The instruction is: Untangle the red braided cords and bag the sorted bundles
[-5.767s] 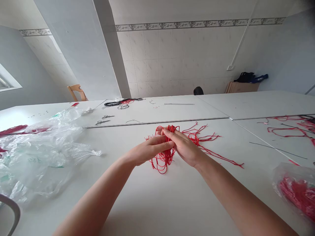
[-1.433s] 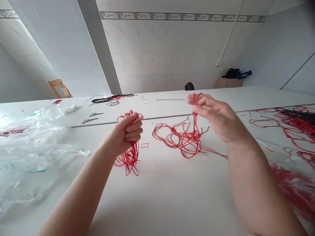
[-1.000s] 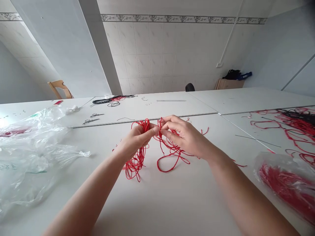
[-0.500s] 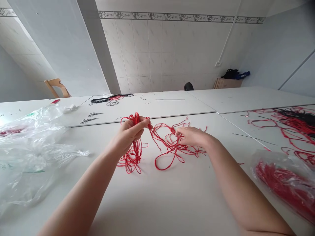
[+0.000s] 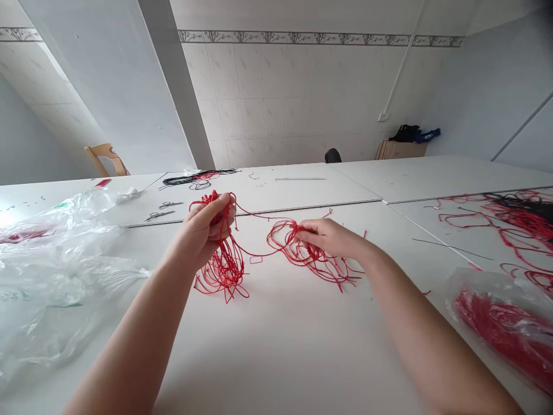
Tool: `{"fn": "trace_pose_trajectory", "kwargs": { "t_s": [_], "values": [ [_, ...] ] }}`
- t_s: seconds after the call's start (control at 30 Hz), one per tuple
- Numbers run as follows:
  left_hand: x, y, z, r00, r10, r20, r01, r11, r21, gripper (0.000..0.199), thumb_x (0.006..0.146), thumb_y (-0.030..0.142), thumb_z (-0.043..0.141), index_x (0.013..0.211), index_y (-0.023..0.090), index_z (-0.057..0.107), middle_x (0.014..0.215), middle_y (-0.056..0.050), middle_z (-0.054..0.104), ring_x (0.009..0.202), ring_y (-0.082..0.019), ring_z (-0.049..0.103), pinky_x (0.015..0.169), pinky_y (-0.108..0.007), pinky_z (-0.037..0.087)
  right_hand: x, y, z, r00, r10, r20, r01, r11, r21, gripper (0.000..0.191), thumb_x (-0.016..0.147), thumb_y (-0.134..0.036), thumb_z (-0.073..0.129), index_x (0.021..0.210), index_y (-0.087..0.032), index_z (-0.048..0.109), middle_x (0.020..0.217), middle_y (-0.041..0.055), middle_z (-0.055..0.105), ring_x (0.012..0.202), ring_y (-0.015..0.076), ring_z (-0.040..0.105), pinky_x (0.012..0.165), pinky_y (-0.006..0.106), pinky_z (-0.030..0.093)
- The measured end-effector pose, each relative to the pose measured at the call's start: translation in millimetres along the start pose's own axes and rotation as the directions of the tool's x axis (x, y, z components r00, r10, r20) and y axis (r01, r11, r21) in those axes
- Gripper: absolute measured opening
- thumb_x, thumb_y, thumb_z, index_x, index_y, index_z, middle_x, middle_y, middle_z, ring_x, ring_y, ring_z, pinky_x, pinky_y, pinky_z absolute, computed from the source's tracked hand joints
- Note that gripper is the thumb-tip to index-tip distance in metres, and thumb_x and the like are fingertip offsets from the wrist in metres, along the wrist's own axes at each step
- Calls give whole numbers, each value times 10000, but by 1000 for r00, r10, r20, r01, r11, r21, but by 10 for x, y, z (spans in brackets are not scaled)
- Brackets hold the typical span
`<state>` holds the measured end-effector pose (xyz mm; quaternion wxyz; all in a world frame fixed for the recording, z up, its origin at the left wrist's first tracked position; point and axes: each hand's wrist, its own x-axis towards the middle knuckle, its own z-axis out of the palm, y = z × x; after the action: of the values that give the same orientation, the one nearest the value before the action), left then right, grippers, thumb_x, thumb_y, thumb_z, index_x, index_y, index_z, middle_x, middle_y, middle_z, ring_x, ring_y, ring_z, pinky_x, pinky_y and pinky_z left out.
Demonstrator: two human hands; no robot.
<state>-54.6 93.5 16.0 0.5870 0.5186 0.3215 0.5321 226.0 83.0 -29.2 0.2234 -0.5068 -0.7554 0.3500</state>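
Observation:
My left hand (image 5: 206,223) is raised above the table and shut on a bunch of thin braided red cord (image 5: 223,268), which hangs down in loops below it and nearly reaches the tabletop. My right hand (image 5: 328,238) is low over a second tangle of the red cord (image 5: 309,256), with its fingertips pinching strands at the tangle's top. One taut strand (image 5: 254,254) runs between the two bunches. A small red loop (image 5: 256,260) lies on the table beneath that strand.
The white table (image 5: 276,351) is made of joined boards. A crumpled plastic bag (image 5: 56,276) lies to the left, and a clear bag of red cord (image 5: 501,334) to the right. Further off are loose red and black cords (image 5: 510,222), small scissors (image 5: 161,204), and a metal ruler (image 5: 300,178).
My left hand has risen and moved left with its bunch. My right hand has shifted left onto the tangle, and the cord between the hands now stretches out as one strand.

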Motion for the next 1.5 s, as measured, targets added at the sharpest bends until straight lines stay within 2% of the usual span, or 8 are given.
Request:
{"fn": "trace_pose_trajectory", "kwargs": {
  "t_s": [0.13,0.3,0.57,0.77,0.97,1.13,1.3,1.5],
  "values": [
    [-1,-1,23,999,-42,2,42,999,-11,274,896,322,737,740,147,596,691,43,508,419,0,259,376,-137,269,-122,-43,-182,988,-124,-97,148,937,316,358,980,-546,548,844,-215,562,768,-7,536,633,121,432,570,265,329],
    [-14,187,-25,992,-16,-126,-14,973,-232,196,993,205,592,802,163,588,647,67,512,385,-5,242,358,-139,264,-166,45,-407,943,-85,-323,251,816,520,309,950,-396,509,711,-202,483,643,-31,401,542,104,302,488,255,223],
    [-47,437,-269,973,17,-230,-115,900,-420,186,1047,195,506,869,200,560,604,69,542,401,-36,294,354,-174,274,-9,339,-513,831,112,-545,71,950,303,276,903,-459,372,775,-228,454,641,-36,321,550,135,295,501,271,234],
    [-16,314,-194,995,-67,-71,40,945,-324,131,967,213,661,852,180,609,626,74,537,371,-8,290,338,-136,279,0,486,-381,899,246,-363,-285,957,-59,181,772,-385,661,737,-212,624,633,-3,505,572,168,466,555,287,301],
    [-109,244,-70,987,-78,142,115,956,-268,155,867,226,792,860,144,660,653,67,528,405,-10,295,361,-111,332,-10,216,-99,943,252,-218,-305,917,-258,346,763,-373,748,1081,-245,703,1258,101,648,1022,291,651,795,344,489],
    [-166,246,12,969,-76,234,142,949,-280,195,818,239,847,856,138,685,639,77,508,422,-15,238,369,-104,346,36,-62,195,994,-14,112,7,998,65,503,921,-583,625,1348,-318,599,1440,58,589,1208,250,617,899,320,517],
    [-162,259,4,967,-55,248,123,955,-268,199,811,236,847,850,140,677,635,84,503,416,-12,258,368,-104,353,114,-87,357,852,-154,500,2,957,292,312,950,-513,640,1023,-226,737,1126,49,739,1134,219,659,1010,340,475],
    [-137,324,-55,995,-48,84,68,963,-260,118,915,208,714,843,141,649,626,68,501,400,-17,278,359,-130,344,-24,-143,126,924,-161,348,-44,857,513,300,913,-497,711,1024,-219,705,1208,63,709,1118,205,656,1025,373,487]
  ]
}}
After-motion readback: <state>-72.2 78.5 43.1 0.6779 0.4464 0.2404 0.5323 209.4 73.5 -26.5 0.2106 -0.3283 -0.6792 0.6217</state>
